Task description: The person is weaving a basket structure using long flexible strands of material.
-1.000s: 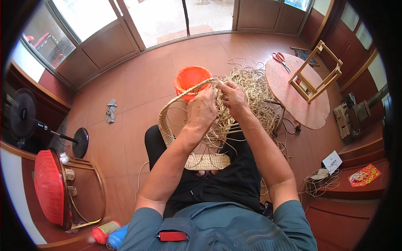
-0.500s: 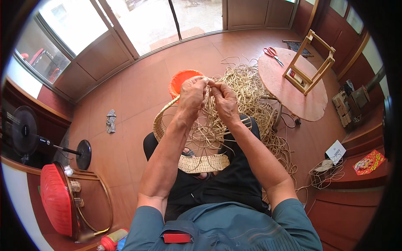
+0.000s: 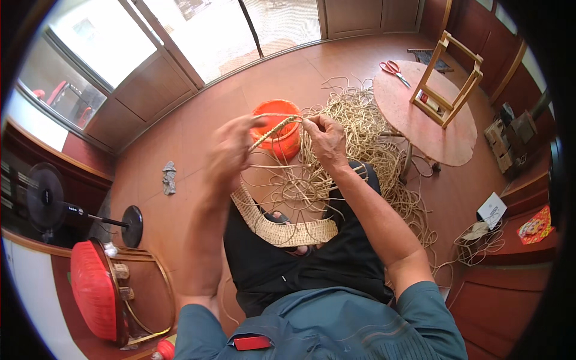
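A half-woven straw basket (image 3: 288, 233), its pale woven band curving round loose, open strands, rests across my lap between my knees. At its far side my right hand (image 3: 326, 141) is closed, thumb and fingers pinching the woven rim. A straw cord (image 3: 279, 114) runs from that pinch leftward to the fingertips of my left hand (image 3: 231, 150). Motion blurs the left hand, but its fingers look closed on the cord. The left hand and forearm hide part of the basket's left side.
Beyond the basket stands an orange bucket (image 3: 277, 108). A heap of straw cord (image 3: 354, 129) spreads beside a round table (image 3: 441, 147) bearing red-handled scissors (image 3: 394, 72) and a wooden frame (image 3: 444, 90). At left are a black fan (image 3: 48, 195) and a red-covered stool (image 3: 93, 291).
My left hand has moved left, away from the right hand, drawing the cord out between them. The right hand stays at the rim. The view has shifted slightly, showing more of the bucket.
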Demonstrator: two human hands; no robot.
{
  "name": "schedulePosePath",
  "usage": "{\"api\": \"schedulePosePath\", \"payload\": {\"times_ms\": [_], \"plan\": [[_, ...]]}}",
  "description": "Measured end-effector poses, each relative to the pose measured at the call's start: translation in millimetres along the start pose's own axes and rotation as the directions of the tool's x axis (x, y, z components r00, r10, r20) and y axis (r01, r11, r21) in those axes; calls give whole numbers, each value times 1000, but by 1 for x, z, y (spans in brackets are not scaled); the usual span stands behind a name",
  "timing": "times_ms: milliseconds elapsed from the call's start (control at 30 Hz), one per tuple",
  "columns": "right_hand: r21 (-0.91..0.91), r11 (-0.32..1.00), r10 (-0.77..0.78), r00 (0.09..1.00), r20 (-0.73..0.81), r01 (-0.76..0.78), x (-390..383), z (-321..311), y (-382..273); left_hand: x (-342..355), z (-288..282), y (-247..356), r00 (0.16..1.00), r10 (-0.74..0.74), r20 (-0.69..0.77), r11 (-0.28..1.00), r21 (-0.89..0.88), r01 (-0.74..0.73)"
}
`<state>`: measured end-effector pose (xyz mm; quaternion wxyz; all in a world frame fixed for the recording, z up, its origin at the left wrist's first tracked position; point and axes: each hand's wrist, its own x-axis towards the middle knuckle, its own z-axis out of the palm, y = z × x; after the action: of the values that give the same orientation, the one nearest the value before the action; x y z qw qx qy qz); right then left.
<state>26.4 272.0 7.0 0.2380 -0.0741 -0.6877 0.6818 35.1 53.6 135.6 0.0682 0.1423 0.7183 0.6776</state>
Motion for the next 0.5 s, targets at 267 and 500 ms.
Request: {"api": "schedulePosePath", "payload": {"times_ms": [267,500], "plan": [[-67,997,29,999,-14,-30,5,1,9,-140,-360,-48,658,-165,-735,981,-50,190],[-68,996,54,998,11,-53,8,10,1,-373,-580,-8,61,32,-998,925,52,377]]}}
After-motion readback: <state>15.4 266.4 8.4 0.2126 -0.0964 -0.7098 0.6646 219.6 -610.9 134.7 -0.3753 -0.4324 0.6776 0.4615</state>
